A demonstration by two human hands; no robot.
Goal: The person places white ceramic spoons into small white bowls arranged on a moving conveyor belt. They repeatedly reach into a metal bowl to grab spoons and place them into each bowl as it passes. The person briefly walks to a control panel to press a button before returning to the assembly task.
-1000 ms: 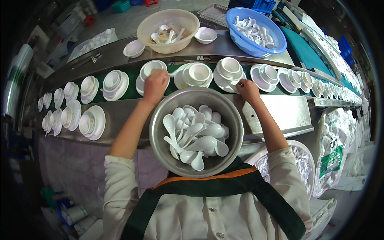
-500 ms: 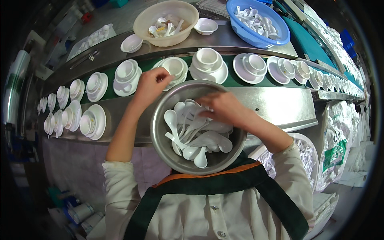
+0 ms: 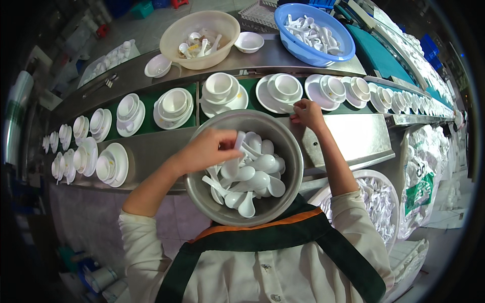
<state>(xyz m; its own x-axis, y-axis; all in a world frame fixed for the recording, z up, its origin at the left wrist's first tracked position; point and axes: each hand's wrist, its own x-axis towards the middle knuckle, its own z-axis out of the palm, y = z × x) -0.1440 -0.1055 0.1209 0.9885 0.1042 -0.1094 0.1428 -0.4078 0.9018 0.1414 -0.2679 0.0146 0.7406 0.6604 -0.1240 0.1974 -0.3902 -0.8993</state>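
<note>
Beige basin (image 3: 222,26), blue basin (image 3: 323,53), white sacks (image 3: 423,166)

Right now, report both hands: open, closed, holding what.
Left hand: closed on a white spoon over the metal bowl.
Right hand: fingers curled at a white plate; grip cannot be told.
</note>
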